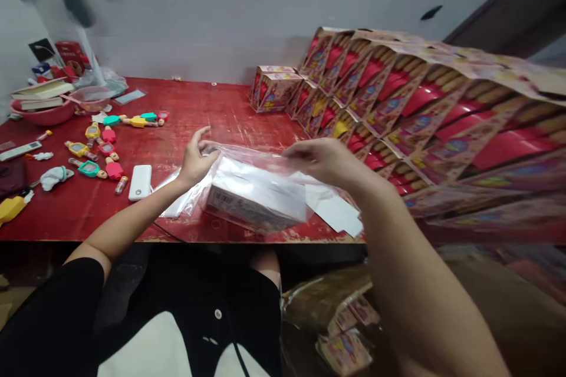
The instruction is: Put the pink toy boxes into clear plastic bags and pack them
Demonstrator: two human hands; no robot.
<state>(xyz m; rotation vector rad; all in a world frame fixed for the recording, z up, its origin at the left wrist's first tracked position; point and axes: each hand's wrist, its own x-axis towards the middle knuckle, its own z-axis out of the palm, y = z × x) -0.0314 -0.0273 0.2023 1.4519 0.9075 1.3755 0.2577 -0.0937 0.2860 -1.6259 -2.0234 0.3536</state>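
Plastic bag (254,153) around box (252,185); left hand (197,159) curled, right hand (326,159) palm-down.

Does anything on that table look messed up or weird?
The red tabletop looks scuffed, with pale scratches and worn patches along the front edge. Small yellow, teal and pink plastic toys lie scattered, unlike the stacked patterned cardboard boxes.

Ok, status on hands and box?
Left hand at clear plastic; right hand blurred, grip unclear. Box appears inside plastic. White sheets close by, right side.
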